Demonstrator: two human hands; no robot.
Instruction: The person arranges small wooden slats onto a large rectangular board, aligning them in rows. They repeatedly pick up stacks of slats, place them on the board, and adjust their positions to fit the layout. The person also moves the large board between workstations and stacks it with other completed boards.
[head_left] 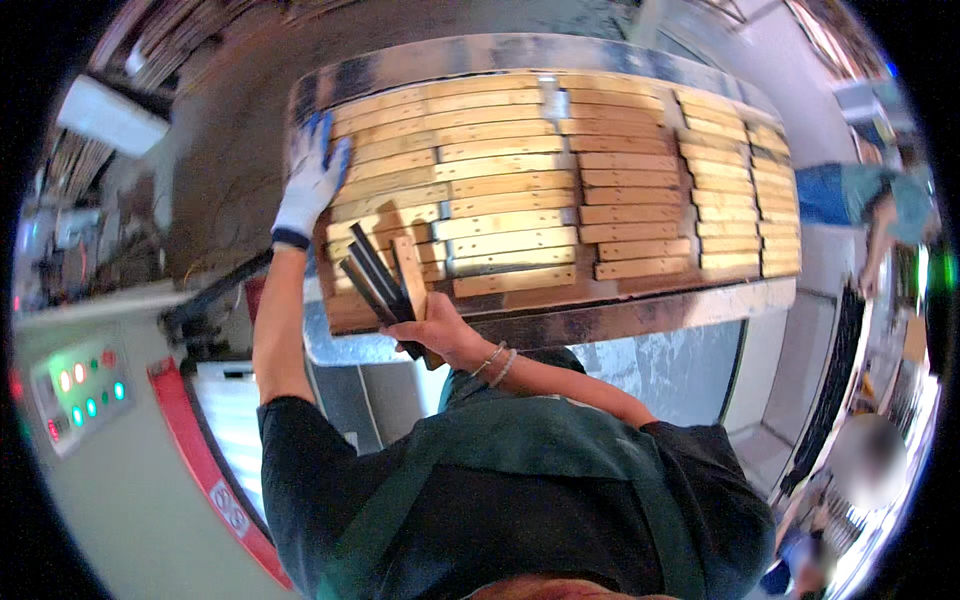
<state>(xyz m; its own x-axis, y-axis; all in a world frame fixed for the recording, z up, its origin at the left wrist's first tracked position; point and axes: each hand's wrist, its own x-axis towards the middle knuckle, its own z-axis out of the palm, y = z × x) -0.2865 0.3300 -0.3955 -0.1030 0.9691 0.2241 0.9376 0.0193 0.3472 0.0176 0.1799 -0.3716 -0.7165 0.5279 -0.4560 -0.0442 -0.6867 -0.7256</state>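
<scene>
My left hand (311,178), in a white and blue glove, lies flat with fingers spread on the far left of a bed of wooden slats (560,190). The slats lie in several rows on a large metal-edged press plate (600,318). My bare right hand (435,330), with bracelets on the wrist, grips a small bundle of slats (385,275) at the plate's near left corner; some slats in the bundle are pale wood, some are dark. The bundle points up and left over the laid slats.
A control panel with lit green, red and orange buttons (80,395) sits at the lower left, beside a red-edged machine frame (200,450). Another person (880,205) in a teal top stands at the far right. Stacks of wood (160,45) show at the top left.
</scene>
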